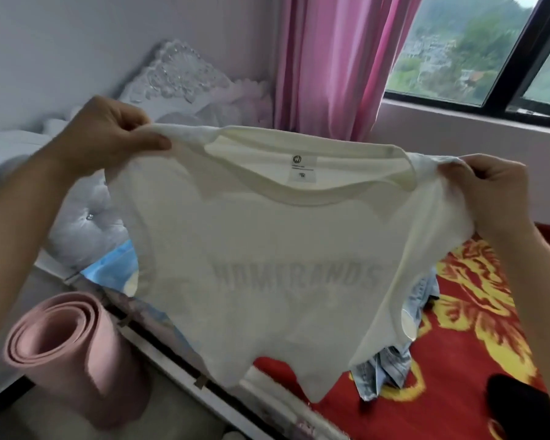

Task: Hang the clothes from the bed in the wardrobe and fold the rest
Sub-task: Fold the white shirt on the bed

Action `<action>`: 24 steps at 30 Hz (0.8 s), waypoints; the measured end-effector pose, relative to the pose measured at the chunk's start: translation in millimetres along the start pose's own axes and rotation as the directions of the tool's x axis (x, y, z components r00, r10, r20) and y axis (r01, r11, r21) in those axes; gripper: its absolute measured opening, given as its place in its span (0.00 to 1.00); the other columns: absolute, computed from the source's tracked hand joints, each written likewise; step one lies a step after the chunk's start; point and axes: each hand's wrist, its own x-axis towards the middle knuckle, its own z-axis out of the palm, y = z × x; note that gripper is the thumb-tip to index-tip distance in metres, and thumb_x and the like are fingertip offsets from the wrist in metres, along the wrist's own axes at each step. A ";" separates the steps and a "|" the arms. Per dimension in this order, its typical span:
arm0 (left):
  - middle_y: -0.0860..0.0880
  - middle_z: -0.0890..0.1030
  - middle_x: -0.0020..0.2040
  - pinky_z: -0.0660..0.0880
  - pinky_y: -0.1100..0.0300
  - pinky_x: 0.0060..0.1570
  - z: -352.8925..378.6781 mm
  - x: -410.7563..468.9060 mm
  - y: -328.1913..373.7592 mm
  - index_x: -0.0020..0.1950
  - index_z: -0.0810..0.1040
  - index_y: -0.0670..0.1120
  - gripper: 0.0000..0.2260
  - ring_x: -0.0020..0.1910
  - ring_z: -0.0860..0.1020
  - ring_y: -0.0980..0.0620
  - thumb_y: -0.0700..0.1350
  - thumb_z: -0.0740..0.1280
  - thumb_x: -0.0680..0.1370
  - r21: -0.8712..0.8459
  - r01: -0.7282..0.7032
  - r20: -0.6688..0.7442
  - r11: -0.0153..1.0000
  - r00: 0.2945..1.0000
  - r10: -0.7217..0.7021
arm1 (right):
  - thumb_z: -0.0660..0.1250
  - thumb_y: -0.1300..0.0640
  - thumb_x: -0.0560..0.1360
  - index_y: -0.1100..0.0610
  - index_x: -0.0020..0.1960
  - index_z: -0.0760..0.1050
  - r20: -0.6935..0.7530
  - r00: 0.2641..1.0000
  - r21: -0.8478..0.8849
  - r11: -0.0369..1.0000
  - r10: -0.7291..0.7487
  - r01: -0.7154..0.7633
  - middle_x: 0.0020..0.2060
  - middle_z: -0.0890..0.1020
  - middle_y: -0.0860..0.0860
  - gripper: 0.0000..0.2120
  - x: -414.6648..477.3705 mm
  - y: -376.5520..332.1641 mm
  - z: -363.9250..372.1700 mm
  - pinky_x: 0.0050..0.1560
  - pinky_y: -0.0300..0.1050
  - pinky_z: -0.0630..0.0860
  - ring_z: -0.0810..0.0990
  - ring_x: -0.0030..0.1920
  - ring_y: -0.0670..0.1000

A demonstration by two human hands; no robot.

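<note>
Two hands: both are raised, one at each shoulder of the white T-shirt (267,265), which is stretched between them in the air.
Left hand (108,138): fingers curled, thumb and fingers pinching a bunch of fabric at the shirt's upper left corner.
Right hand (486,192): fingers curled round the opposite shoulder, gripping gathered cloth at the upper right corner.
T-shirt position: it hangs below and between the hands with the neck opening on top. A neck label (302,169) shows inside the collar and faint grey lettering shows through the chest. Its lower edge dangles above the side of the bed.
Bed surface: a red bedspread (458,328) with a yellow pattern lies under the shirt's right half.
Other clothes: a pale denim garment (391,369) lies crumpled on the bedspread, partly hidden behind the shirt.
Dark object (518,404): at the lower right on the bedspread, too cut off to identify.
Beside the bed: a rolled pink mat (64,350) stands at the lower left, next to the white bed frame.
Room: a white ornate headboard (178,71) stands against the wall at left, a pink curtain (331,58) hangs at centre, and a dark-framed window (477,42) looks out on green hills.
</note>
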 end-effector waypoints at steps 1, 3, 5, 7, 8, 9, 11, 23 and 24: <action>0.60 0.73 0.21 0.63 0.74 0.21 5.5 8.8 -0.7 0.30 0.78 0.47 0.10 0.20 0.68 0.64 0.40 0.73 0.71 0.055 -0.020 0.020 0.998 1.000 0.019 | 0.67 0.63 0.74 0.56 0.41 0.78 -0.001 1.000 -0.008 1.000 0.020 -0.020 0.24 0.76 0.32 0.05 2.0 6.2 4.2 0.30 0.25 0.65 0.72 0.27 0.33; 0.60 0.73 0.22 0.62 0.75 0.24 17.3 24.0 -9.0 0.31 0.76 0.45 0.10 0.23 0.68 0.65 0.41 0.73 0.71 0.162 -0.043 0.060 0.986 0.998 0.033 | 0.66 0.63 0.74 0.59 0.40 0.78 0.014 0.998 -0.027 0.998 0.062 -0.061 0.22 0.75 0.35 0.05 4.9 22.1 13.9 0.29 0.26 0.63 0.70 0.25 0.35; 0.55 0.72 0.23 0.62 0.71 0.28 34.4 43.3 -26.3 0.30 0.74 0.43 0.13 0.26 0.68 0.62 0.43 0.74 0.71 0.231 -0.057 0.101 0.971 0.994 0.034 | 0.66 0.62 0.75 0.60 0.38 0.77 0.030 0.994 -0.087 0.991 0.108 -0.105 0.21 0.74 0.42 0.07 11.3 43.6 25.7 0.29 0.29 0.63 0.69 0.25 0.39; 0.45 0.71 0.28 0.64 0.60 0.34 59.2 60.7 -48.7 0.29 0.72 0.41 0.19 0.31 0.69 0.54 0.52 0.73 0.69 0.338 -0.072 0.149 0.938 0.989 0.022 | 0.66 0.60 0.75 0.59 0.36 0.76 0.036 0.986 -0.181 0.972 0.161 -0.152 0.21 0.71 0.43 0.09 14.4 68.9 41.4 0.31 0.35 0.63 0.68 0.30 0.45; 0.42 0.72 0.29 0.63 0.57 0.35 72.2 66.3 -60.2 0.29 0.70 0.42 0.22 0.33 0.69 0.48 0.57 0.73 0.69 0.414 -0.080 0.163 0.907 0.987 0.013 | 0.66 0.59 0.75 0.59 0.36 0.76 0.042 0.981 -0.231 0.957 0.189 -0.174 0.22 0.73 0.43 0.10 14.0 81.0 49.2 0.34 0.38 0.64 0.69 0.33 0.49; 0.40 0.74 0.31 0.62 0.56 0.36 84.0 73.2 -72.5 0.29 0.69 0.44 0.23 0.34 0.70 0.45 0.59 0.72 0.69 0.488 -0.100 0.170 0.867 0.985 0.018 | 0.65 0.57 0.76 0.60 0.37 0.76 0.046 0.974 -0.280 0.939 0.221 -0.200 0.25 0.75 0.43 0.10 14.9 92.3 57.3 0.37 0.42 0.66 0.71 0.36 0.51; 0.37 0.79 0.37 0.62 0.56 0.37 111.3 88.3 -105.2 0.29 0.70 0.45 0.20 0.38 0.76 0.39 0.57 0.72 0.71 0.608 -0.147 0.175 0.780 0.983 0.048 | 0.63 0.55 0.77 0.61 0.43 0.79 0.041 0.961 -0.376 0.895 0.275 -0.240 0.35 0.79 0.50 0.11 17.3 117.4 76.4 0.40 0.47 0.66 0.75 0.42 0.56; 0.32 0.77 0.33 0.67 0.52 0.34 248.6 245.7 -262.3 0.34 0.76 0.35 0.46 0.35 0.78 0.34 0.77 0.41 0.64 0.498 -0.306 0.368 0.811 0.922 0.122 | 0.61 0.54 0.78 0.57 0.35 0.74 -0.131 0.783 -0.471 0.657 0.608 -0.589 0.30 0.74 0.49 0.14 99.6 250.7 200.2 0.52 0.51 0.66 0.72 0.42 0.53; 0.32 0.77 0.33 0.66 0.52 0.34 253.4 255.0 -267.7 0.34 0.75 0.35 0.47 0.35 0.78 0.34 0.78 0.39 0.63 0.480 -0.324 0.385 0.815 0.913 0.137 | 0.62 0.54 0.77 0.57 0.36 0.75 -0.151 0.755 -0.415 0.652 0.638 -0.634 0.29 0.73 0.48 0.13 106.5 255.3 203.4 0.52 0.51 0.66 0.72 0.41 0.53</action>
